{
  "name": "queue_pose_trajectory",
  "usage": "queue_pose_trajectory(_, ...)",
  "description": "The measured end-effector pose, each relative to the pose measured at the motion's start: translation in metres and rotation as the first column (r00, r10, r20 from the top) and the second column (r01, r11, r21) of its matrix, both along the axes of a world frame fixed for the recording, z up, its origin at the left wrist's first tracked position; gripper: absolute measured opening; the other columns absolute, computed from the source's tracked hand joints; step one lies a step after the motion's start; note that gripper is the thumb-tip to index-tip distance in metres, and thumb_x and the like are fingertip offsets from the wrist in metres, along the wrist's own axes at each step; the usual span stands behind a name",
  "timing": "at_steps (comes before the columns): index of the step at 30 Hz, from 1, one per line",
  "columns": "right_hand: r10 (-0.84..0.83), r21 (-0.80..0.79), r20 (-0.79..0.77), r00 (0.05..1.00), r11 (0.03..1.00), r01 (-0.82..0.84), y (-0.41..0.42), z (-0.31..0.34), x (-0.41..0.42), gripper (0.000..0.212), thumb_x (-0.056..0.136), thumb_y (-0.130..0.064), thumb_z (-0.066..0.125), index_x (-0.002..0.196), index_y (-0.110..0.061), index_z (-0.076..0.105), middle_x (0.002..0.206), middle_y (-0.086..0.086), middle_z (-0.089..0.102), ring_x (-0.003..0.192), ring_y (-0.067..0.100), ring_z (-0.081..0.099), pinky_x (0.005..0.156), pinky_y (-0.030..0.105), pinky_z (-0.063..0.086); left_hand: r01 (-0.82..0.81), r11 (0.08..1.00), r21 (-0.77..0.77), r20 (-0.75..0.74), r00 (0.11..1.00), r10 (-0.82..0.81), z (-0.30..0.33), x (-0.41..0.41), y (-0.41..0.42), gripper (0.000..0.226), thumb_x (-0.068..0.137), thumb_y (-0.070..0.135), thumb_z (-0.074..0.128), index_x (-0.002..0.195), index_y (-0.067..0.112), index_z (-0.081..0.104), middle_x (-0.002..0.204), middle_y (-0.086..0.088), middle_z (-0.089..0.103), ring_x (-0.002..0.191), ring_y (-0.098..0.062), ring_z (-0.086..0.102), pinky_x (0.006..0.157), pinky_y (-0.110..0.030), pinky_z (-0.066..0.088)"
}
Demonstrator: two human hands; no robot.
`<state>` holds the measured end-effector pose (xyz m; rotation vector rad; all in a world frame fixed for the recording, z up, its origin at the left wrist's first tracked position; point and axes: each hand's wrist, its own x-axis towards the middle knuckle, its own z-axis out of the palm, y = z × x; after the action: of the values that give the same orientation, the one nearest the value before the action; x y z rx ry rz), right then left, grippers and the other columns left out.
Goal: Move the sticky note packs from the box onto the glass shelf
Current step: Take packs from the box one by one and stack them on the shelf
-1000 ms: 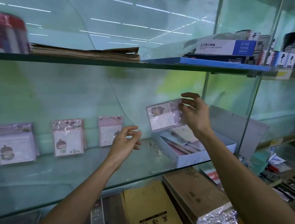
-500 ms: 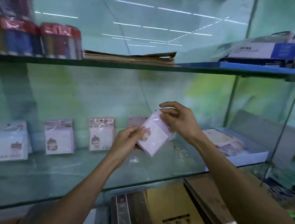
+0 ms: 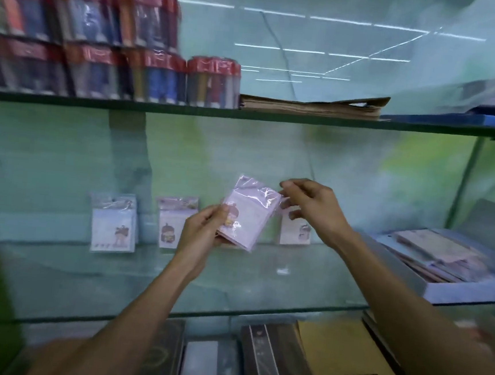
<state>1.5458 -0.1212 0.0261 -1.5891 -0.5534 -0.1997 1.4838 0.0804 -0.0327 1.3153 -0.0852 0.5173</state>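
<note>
A pink sticky note pack in clear wrap hangs tilted above the glass shelf. My left hand grips its lower left corner. My right hand pinches its upper right edge. Three packs lean against the back wall: a bluish one, a pink one partly behind my left hand, and another under my right hand. The white box with several more packs sits at the shelf's right end.
Red-capped wrapped tubes and a stack of brown paper fill the upper shelf. Below the glass shelf lie dark books and a yellow notebook. A metal upright stands near the box.
Both hands carried the pack from the box leftward over the shelf. The left hand took hold of its lower corner. The view swung left.
</note>
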Motion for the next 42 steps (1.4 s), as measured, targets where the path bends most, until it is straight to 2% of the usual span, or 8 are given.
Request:
queue_pose_trajectory(6,0.110,-0.185,0.047,0.993,0.978,-0.099,0.061,-0.004,-0.014,0.013,0.089,-0.014,0.068,0.094,-0.002,0.072,0.078,0.004,0.069,0.064,0.013,0.060,0.056,0.025,0.050,-0.048,0.998,0.050,-0.013,0.999,0.048,-0.008,-0.022,0.055,0.014,0.093,0.012,0.061,0.086,0.013,0.074,0.080,0.000,0.070,0.077,-0.017,0.062,0.061,-0.028,0.054)
queue_pose_trajectory(11,-0.015,-0.316,0.210,0.978,0.945,0.083,0.114,-0.009,-0.012,0.010,0.088,-0.020,0.071,0.087,-0.010,0.073,0.066,-0.001,0.067,0.048,0.006,0.054,0.055,0.021,0.046,-0.195,0.933,0.302,0.003,0.979,0.204,-0.017,-0.039,0.103,0.012,0.091,0.010,0.063,0.094,0.019,0.069,0.089,-0.002,0.073,0.076,-0.011,0.068,0.068,-0.028,0.057)
queue_pose_trajectory(17,-0.034,-0.490,0.367,0.930,0.843,0.224,0.156,-0.011,-0.016,0.015,0.091,-0.025,0.066,0.095,-0.013,0.074,0.078,-0.004,0.067,0.062,0.000,0.055,0.065,0.019,0.043,-0.320,0.619,0.717,0.120,0.932,0.343,-0.029,-0.053,0.149,0.016,0.092,0.015,0.061,0.107,0.017,0.062,0.104,0.004,0.060,0.086,-0.005,0.059,0.072,-0.004,0.043)
queue_pose_trajectory(21,-0.027,-0.528,0.387,0.922,0.813,0.245,0.175,-0.015,-0.012,0.013,0.093,-0.018,0.063,0.097,-0.011,0.073,0.087,0.003,0.072,0.060,0.004,0.051,0.065,0.020,0.038,-0.233,0.520,0.821,0.121,0.963,0.240,-0.034,-0.056,0.153,0.006,0.093,0.019,0.060,0.097,0.020,0.065,0.097,0.005,0.060,0.081,-0.001,0.059,0.070,-0.006,0.042)
queue_pose_trajectory(28,-0.023,-0.560,0.420,0.907,0.780,0.279,0.189,-0.019,-0.004,0.015,0.092,-0.016,0.063,0.100,-0.008,0.073,0.097,0.010,0.074,0.085,0.022,0.062,0.072,0.022,0.040,-0.131,0.326,0.936,0.082,0.984,0.161,-0.040,-0.045,0.149,0.021,0.096,0.024,0.055,0.113,0.015,0.063,0.109,0.003,0.058,0.092,-0.005,0.054,0.078,-0.013,0.038)
queue_pose_trajectory(36,-0.070,-0.506,0.574,0.816,0.754,0.420,0.163,-0.019,0.004,0.018,0.093,-0.019,0.059,0.104,-0.007,0.067,0.099,0.014,0.067,0.086,0.030,0.063,0.079,0.034,0.050,-0.114,0.298,0.948,0.072,0.986,0.149,-0.042,-0.033,0.142,0.022,0.094,0.023,0.058,0.114,0.014,0.062,0.109,0.007,0.055,0.102,-0.005,0.053,0.089,-0.021,0.043)
queue_pose_trajectory(39,-0.109,-0.456,0.625,0.773,0.753,0.475,0.129,-0.014,0.009,0.014,0.093,-0.013,0.056,0.099,-0.009,0.068,0.095,0.011,0.068,0.082,0.028,0.063,0.076,0.031,0.047,-0.176,0.385,0.906,0.132,0.982,0.137,-0.038,-0.023,0.126,0.012,0.092,0.018,0.060,0.100,0.019,0.068,0.096,0.006,0.064,0.086,-0.005,0.060,0.081,-0.024,0.050)
queue_pose_trajectory(42,-0.158,-0.438,0.623,0.766,0.741,0.509,0.088,-0.014,0.013,0.015,0.092,-0.009,0.054,0.095,-0.008,0.069,0.093,0.009,0.070,0.081,0.025,0.063,0.075,0.027,0.045,-0.122,0.567,0.815,0.071,0.991,0.111,-0.032,-0.011,0.091,0.009,0.091,0.019,0.062,0.095,0.022,0.071,0.091,0.006,0.071,0.080,-0.006,0.065,0.077,-0.018,0.051)
